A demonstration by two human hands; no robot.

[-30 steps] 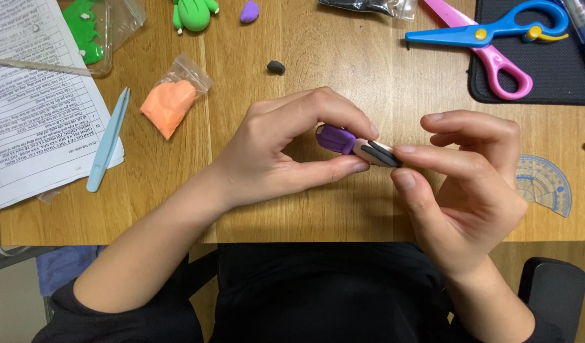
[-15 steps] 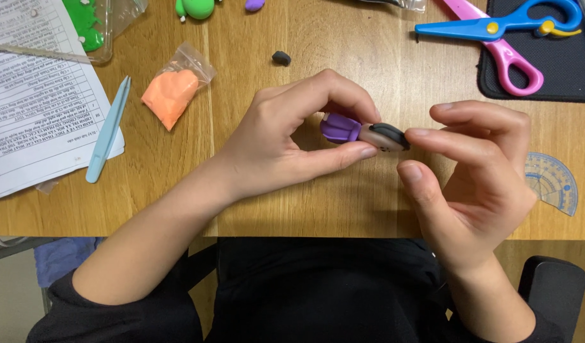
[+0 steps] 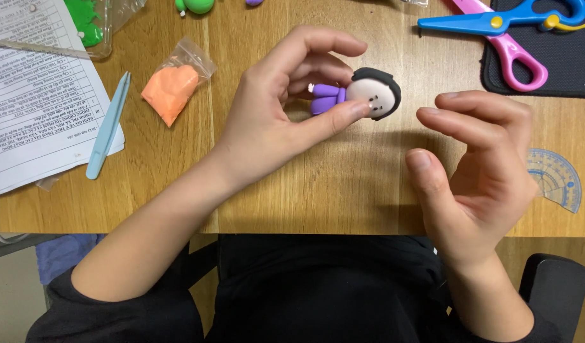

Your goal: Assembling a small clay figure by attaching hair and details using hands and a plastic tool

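A small clay figure (image 3: 362, 95) with a purple body, a pale face and black hair is pinched between the thumb and fingers of my left hand (image 3: 286, 111), just above the wooden table (image 3: 343, 190). The figure's face is turned up toward me. My right hand (image 3: 480, 165) hovers to the right of it, fingers curled and apart, holding nothing and a short gap away from the figure.
A bag of orange clay (image 3: 171, 89) and a light blue tool (image 3: 108, 127) lie left of my left hand, beside printed papers (image 3: 32, 95). Blue and pink scissors (image 3: 502, 32) and a black mat (image 3: 546, 63) are at the upper right. A clear protractor (image 3: 556, 178) lies at the right.
My right hand has let go of the figure's head and pulled away to the right. My left hand has turned the figure so its face shows.
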